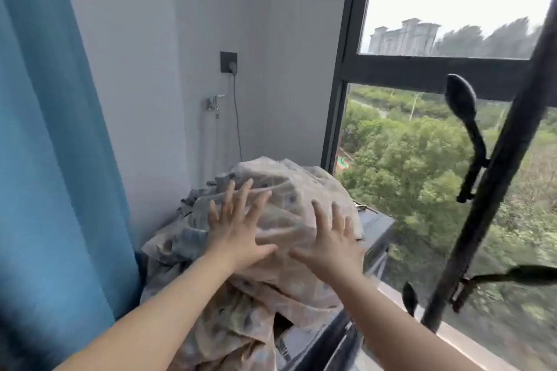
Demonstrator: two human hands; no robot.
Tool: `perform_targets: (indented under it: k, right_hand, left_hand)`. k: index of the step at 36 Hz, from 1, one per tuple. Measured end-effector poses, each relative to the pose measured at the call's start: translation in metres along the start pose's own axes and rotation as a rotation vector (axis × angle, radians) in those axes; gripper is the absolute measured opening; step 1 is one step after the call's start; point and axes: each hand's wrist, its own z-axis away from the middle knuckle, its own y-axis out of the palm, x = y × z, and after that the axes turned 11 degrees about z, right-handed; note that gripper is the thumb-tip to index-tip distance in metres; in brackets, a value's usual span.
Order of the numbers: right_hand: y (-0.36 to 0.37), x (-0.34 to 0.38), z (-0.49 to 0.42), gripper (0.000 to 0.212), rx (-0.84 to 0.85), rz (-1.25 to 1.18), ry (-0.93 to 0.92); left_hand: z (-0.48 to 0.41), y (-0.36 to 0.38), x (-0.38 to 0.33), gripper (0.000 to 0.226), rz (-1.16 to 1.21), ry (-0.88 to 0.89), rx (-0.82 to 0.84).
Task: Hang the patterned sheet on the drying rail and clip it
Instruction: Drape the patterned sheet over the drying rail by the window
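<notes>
The patterned sheet (289, 190), pale pink and grey, lies in a bunched heap on top of a dark appliance (376, 226) by the window. My left hand (238, 226) is spread flat on the heap's left side, fingers straight. My right hand (331, 238) is spread flat on its right side. Neither hand grips the cloth. Part of the sheet hangs down toward me between my forearms. No drying rail or clip is in view.
A blue curtain (54, 159) hangs at the left. A wall socket (228, 62) and tap (214, 102) sit on the white wall behind the heap. A dark window frame (437, 69) with a handle (465, 129) stands at the right, near my right arm.
</notes>
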Motion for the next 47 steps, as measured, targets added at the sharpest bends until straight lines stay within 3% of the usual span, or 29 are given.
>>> perform_targets:
  k: [5,9,14,18,20,24,26,28,30,34,38,43,47]
  right_hand:
    - [0.010,0.000,-0.048,0.114,0.066,-0.132,0.187]
    - [0.028,-0.008,-0.067,0.119,0.082,-0.179,0.249]
    - [0.050,-0.019,-0.084,0.122,0.083,-0.244,0.253]
    - [0.060,-0.026,-0.091,0.121,0.092,-0.218,0.191]
    - [0.063,-0.027,-0.092,0.106,0.083,-0.232,0.180]
    - [0.061,-0.021,-0.092,0.049,0.022,-0.201,0.148]
    - [0.058,-0.014,-0.089,0.033,-0.028,-0.180,0.145]
    - [0.051,-0.005,-0.085,0.021,-0.104,-0.143,0.123]
    - [0.039,0.006,-0.081,0.020,-0.209,-0.125,0.056]
    - [0.006,0.028,-0.078,0.040,-0.406,-0.143,-0.079]
    - [-0.030,0.050,-0.066,0.039,-0.565,-0.232,-0.160]
    - [-0.074,0.067,-0.034,0.035,-0.704,-0.369,-0.230]
    - [-0.111,0.074,0.006,0.024,-0.793,-0.455,-0.309]
  left_hand:
    - [-0.035,0.018,0.025,0.115,0.105,-0.117,0.105]
    - [-0.052,0.033,0.040,0.120,0.233,-0.216,0.208]
    - [-0.064,0.046,0.050,0.121,0.205,-0.243,0.223]
    - [-0.069,0.054,0.054,0.111,0.185,-0.280,0.252]
    - [-0.072,0.058,0.054,0.089,0.160,-0.274,0.238]
    - [-0.068,0.062,0.049,0.026,0.202,-0.258,0.085]
    - [-0.064,0.062,0.050,0.011,0.295,-0.273,0.005]
    - [-0.062,0.058,0.051,0.013,0.427,-0.299,-0.092]
    - [-0.063,0.051,0.050,0.017,0.564,-0.310,-0.223]
    - [-0.062,0.018,0.038,0.003,0.788,-0.284,-0.475]
    - [-0.055,-0.035,0.019,0.021,0.792,-0.200,-0.667]
    - [-0.024,-0.098,-0.010,0.010,0.736,-0.086,-0.811]
    - [0.017,-0.140,-0.038,0.025,0.711,-0.011,-0.924]
